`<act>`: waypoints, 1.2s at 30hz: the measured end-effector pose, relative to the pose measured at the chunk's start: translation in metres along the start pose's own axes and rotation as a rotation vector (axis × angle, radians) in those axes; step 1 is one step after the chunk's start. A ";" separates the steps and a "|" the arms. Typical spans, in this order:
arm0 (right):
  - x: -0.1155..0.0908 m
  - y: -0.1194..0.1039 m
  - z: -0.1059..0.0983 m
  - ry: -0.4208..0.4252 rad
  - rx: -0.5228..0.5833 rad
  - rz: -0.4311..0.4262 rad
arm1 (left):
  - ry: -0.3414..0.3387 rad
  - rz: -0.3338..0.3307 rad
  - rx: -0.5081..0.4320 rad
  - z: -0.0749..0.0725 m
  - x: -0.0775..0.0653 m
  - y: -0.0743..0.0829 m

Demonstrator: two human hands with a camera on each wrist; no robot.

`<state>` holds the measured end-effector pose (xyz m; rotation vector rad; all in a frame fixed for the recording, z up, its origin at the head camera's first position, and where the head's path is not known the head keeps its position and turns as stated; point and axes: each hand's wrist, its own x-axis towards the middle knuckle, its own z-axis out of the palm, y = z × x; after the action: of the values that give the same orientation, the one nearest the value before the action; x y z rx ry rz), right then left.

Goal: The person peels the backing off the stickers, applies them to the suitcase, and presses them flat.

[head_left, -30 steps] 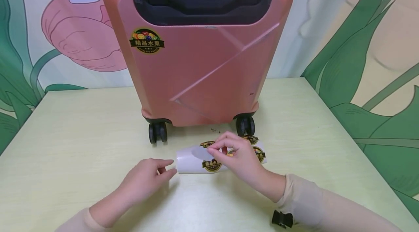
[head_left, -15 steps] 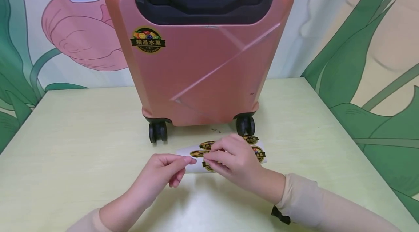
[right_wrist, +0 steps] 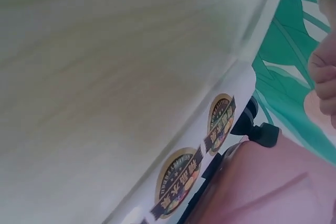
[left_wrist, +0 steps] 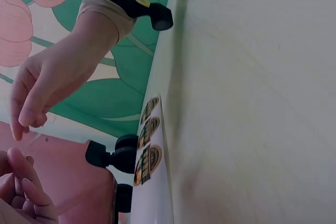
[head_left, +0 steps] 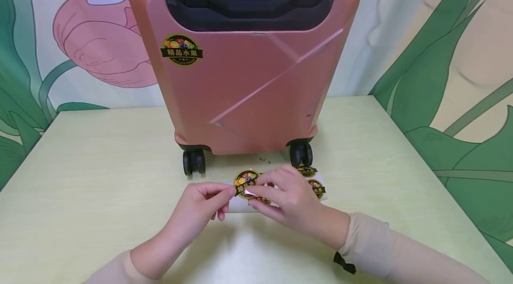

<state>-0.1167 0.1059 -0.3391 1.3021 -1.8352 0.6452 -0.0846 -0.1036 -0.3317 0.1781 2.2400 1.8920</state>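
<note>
A round black-and-gold fruit sticker point(head_left: 245, 179) is held up between my hands in the head view, its printed face showing. My left hand point(head_left: 200, 204) pinches its left edge between thumb and index finger. At the right edge, my right hand point(head_left: 296, 197) holds it with curled fingers, where a small shiny bit of the sticker shows. Below and behind lies a white sticker sheet point(head_left: 239, 206) with several matching stickers, partly hidden by the right hand. In the left wrist view the sheet point(left_wrist: 152, 203) curves up slightly from the table.
Behind the sheet stands a pink suitcase point(head_left: 256, 83) on black wheels point(head_left: 194, 162), with a matching fruit sticker point(head_left: 181, 50) on its upper left. All stands on a pale table point(head_left: 100, 164). A painted cloth point(head_left: 425, 52) hangs behind.
My left hand has moved right from the sheet's left end and taken the sticker's edge. The sticker, first in the right hand alone, has turned so its printed face shows.
</note>
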 end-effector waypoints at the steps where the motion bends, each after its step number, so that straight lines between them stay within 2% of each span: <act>1: -0.001 0.000 -0.002 -0.008 0.059 0.095 | 0.013 0.010 0.020 -0.001 0.001 0.000; 5: -0.002 0.002 -0.009 -0.055 0.315 0.512 | 0.048 0.030 0.064 -0.005 0.002 0.002; 7: -0.001 0.003 -0.012 -0.093 0.407 0.686 | 0.053 0.045 0.075 -0.007 0.002 0.003; 9: 0.001 0.004 -0.013 -0.142 0.434 0.792 | 0.056 0.061 0.088 -0.007 0.002 0.004; 11: 0.002 0.005 -0.013 -0.174 0.455 0.855 | 0.058 0.076 0.106 -0.008 0.002 0.004; 16: 0.004 0.005 -0.013 -0.196 0.468 0.886 | 0.064 0.117 0.147 -0.008 0.005 0.004; 25: 0.013 0.008 -0.016 -0.162 0.457 0.824 | 0.113 0.214 0.228 -0.010 0.006 0.008; 30: 0.023 0.011 -0.019 -0.098 0.462 0.789 | 0.144 0.330 0.274 -0.014 0.007 0.010; 36: 0.044 0.024 -0.027 -0.023 0.568 0.833 | 0.231 0.471 0.368 -0.021 0.009 0.016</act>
<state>-0.1383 0.1107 -0.2867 0.7990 -2.2910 1.6882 -0.0984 -0.1186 -0.3131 0.6208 2.8996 1.7445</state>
